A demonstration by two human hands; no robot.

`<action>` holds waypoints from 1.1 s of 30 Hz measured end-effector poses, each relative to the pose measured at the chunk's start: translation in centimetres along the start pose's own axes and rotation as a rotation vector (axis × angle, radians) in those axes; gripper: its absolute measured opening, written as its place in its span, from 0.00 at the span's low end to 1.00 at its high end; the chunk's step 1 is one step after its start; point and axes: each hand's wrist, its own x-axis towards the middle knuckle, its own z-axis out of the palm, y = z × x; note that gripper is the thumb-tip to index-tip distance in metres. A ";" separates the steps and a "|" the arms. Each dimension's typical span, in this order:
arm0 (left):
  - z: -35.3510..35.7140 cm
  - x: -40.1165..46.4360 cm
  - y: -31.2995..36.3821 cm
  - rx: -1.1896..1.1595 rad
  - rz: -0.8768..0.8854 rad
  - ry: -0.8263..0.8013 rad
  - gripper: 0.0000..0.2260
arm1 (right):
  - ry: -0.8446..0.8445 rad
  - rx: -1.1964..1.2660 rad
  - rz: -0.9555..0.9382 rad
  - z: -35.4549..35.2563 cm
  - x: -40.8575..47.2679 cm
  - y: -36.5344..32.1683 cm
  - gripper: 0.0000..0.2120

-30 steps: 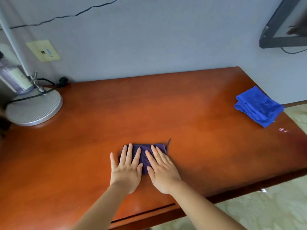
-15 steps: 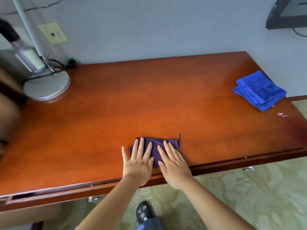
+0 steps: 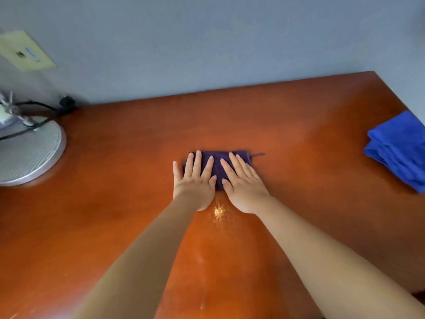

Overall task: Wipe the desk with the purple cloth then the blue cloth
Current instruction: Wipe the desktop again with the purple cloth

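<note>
The purple cloth (image 3: 217, 168) lies folded flat near the middle of the counter (image 3: 299, 134), a thin loop of thread sticking out from its far right corner. Both hands press down on it side by side. The left hand (image 3: 195, 180) covers the cloth's left part, fingers straight and spread, the little finger reaching past the cloth's left edge onto the bare wood. The right hand (image 3: 243, 185) lies flat over the right part, fingers straight and angled a little toward the left, its thumb close to the left hand's thumb with a strip of purple showing between them. Neither hand curls around the fabric; they rest open on top of it. Both bare forearms stretch back toward the camera over the reddish-brown wood, and a bright glint of reflected light sits on the counter just behind the hands.

The blue cloth (image 3: 400, 153) sits folded in layers at the counter's right edge, well apart from the hands and partly cut off by the frame. At the far left stands a round grey lamp base (image 3: 30, 155) with a black cable (image 3: 34, 104) running behind it toward what seems to be a plug at the wall. A pale wall plate (image 3: 25, 51) is fixed on the grey-blue wall (image 3: 207, 42) above
</note>
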 end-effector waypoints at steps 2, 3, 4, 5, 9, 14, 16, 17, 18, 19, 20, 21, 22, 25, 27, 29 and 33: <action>-1.0 3.2 -0.8 -0.011 -0.014 0.006 0.25 | 0.000 0.000 -0.003 -1.2 3.3 0.5 0.26; -1.4 4.5 -1.0 -0.016 -0.018 0.010 0.24 | 0.001 0.000 -0.006 -1.6 4.6 0.7 0.26; -1.8 5.5 -1.2 -0.019 -0.017 0.015 0.24 | 0.001 0.003 -0.006 -2.0 5.6 0.9 0.26; -2.0 6.2 -1.3 -0.017 -0.017 0.020 0.24 | 0.003 0.007 -0.003 -2.1 6.4 1.0 0.26; -1.7 5.8 -1.1 0.007 -0.018 0.026 0.24 | -0.010 0.024 0.012 -1.7 5.6 0.9 0.26; 0.4 -1.5 1.5 -0.015 -0.018 -0.025 0.25 | -0.053 0.023 -0.017 0.0 -2.0 0.9 0.26; 1.8 -5.6 3.0 -0.022 -0.030 -0.054 0.25 | -0.062 0.008 -0.047 1.2 -6.1 0.9 0.27; 2.7 -7.8 3.8 -0.028 -0.044 -0.066 0.25 | -0.071 0.003 -0.062 1.8 -8.2 0.9 0.27; 3.5 -9.9 4.6 -0.035 -0.060 -0.077 0.25 | -0.080 -0.001 -0.078 2.4 -10.2 0.9 0.26; 4.3 -11.9 5.5 -0.043 -0.074 -0.084 0.25 | -0.081 -0.005 -0.093 3.0 -12.2 1.0 0.26; 5.0 -13.8 6.4 -0.057 -0.087 -0.090 0.25 | -0.079 -0.008 -0.106 3.5 -14.1 1.1 0.27; 5.6 -15.6 7.4 -0.075 -0.097 -0.099 0.25 | -0.077 -0.009 -0.116 4.0 -15.9 1.4 0.27; 6.1 -17.2 8.3 -0.090 -0.106 -0.110 0.25 | -0.079 -0.013 -0.124 4.4 -17.6 1.7 0.27; 7.4 -20.9 10.8 -0.094 -0.112 -0.130 0.25 | -0.110 -0.029 -0.143 5.3 -22.1 2.6 0.33; 7.9 -22.3 12.0 -0.097 -0.124 -0.130 0.25 | -0.124 -0.021 -0.148 5.7 -23.8 3.0 0.40; 8.0 -22.8 12.6 -0.104 -0.138 -0.139 0.25 | -0.126 0.001 -0.145 5.7 -24.5 3.4 0.43; 7.8 -22.5 12.6 -0.109 -0.141 -0.158 0.25 | -0.122 0.014 -0.157 5.7 -23.9 3.6 0.45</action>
